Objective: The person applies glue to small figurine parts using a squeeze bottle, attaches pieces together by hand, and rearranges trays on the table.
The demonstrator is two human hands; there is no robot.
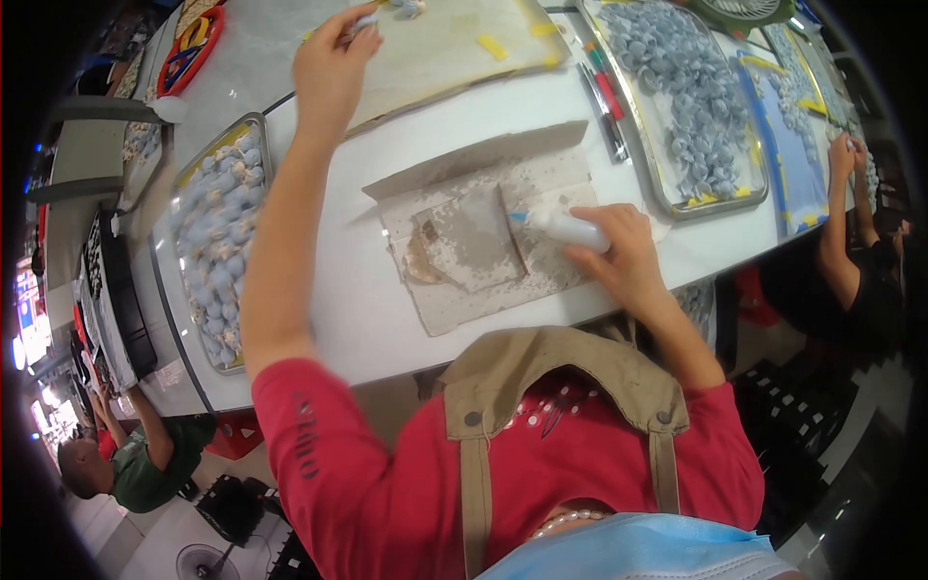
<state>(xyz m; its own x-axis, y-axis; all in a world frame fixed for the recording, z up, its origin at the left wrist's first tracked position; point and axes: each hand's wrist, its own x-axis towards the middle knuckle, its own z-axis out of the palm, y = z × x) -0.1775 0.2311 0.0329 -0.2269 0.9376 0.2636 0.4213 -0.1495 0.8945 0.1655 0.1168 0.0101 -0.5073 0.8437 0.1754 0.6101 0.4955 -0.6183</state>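
My left hand (333, 58) reaches far forward, fingers pinched on a small blue-grey piece (366, 20) above the near-left part of a pale, paper-covered board (445, 63). Another small blue-grey piece with a cream part (410, 8) lies on that board. In my right hand (626, 253) is a white squeeze bottle (578, 232), tipped on its side with its blue nozzle pointing left. Beneath the nozzle lies a stained, folded cardboard sheet (464, 311) with one raised flap at its far side and a worn grey patch in the middle.
A metal tray (261, 126) of blue-grey and cream pieces stands left. Another tray (720, 205), full of grey-blue cupped pieces, stands right, beside several pens (604, 111). A red basket (203, 77) sits far left. Another person's hands (848, 155) work at the right.
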